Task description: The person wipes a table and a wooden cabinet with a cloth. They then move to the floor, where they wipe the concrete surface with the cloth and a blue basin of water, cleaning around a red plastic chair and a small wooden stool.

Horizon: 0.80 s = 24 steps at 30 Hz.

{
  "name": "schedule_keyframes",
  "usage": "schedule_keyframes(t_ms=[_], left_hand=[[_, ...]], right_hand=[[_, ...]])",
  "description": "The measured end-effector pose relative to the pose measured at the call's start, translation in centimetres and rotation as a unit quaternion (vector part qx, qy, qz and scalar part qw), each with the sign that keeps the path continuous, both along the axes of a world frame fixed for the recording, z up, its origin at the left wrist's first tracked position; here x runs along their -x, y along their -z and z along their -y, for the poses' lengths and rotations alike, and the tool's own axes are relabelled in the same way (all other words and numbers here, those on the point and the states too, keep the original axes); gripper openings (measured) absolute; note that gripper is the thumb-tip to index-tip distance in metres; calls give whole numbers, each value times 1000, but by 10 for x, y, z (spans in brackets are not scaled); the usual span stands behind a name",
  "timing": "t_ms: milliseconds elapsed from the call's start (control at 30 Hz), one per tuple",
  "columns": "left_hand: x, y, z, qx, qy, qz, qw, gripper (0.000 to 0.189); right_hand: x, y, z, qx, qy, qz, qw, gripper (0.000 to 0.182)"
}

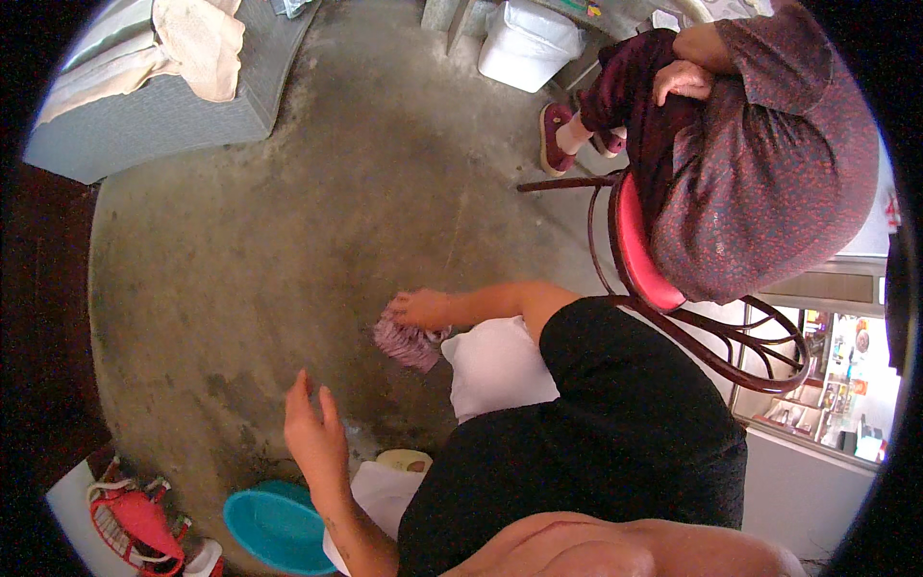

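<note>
My right hand (422,309) grips a crumpled purplish striped cloth (411,342), which hangs low over the grey concrete floor (288,238); whether it touches the floor I cannot tell. In front of my other knee my left hand (315,422) is raised, fingers apart, with nothing in it. Below that forearm sits a turquoise plastic basin (281,525), partly hidden by the arm. My white trouser leg (501,368) shows beneath the right arm. A pale yellow rounded object (404,460) peeks out beside my left leg.
Close on my right, a person (757,173) sits on a red-seated chair (638,238). A white lined bin (530,47) stands beyond. A grey covered bed-like block (187,122) holds folded cloths (195,43). A red slatted object (140,530) lies at lower left.
</note>
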State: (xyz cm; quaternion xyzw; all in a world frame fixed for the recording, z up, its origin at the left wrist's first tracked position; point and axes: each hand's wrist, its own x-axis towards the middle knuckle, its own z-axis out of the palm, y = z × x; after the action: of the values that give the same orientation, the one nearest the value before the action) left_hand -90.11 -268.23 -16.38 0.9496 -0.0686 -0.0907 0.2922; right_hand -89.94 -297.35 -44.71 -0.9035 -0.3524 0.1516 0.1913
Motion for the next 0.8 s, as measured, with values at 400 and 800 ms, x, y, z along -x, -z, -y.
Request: schedule_keyframes(t_ms=[400,800], left_hand=[[9,2,-6,-1,0,-16,1000,34],[8,-7,6,-2,22,1,1000,35]], right_hand=[[-43,0,154,60,694,-32,717,62],[-47,-18,-3,-25,231,-42,972,44]])
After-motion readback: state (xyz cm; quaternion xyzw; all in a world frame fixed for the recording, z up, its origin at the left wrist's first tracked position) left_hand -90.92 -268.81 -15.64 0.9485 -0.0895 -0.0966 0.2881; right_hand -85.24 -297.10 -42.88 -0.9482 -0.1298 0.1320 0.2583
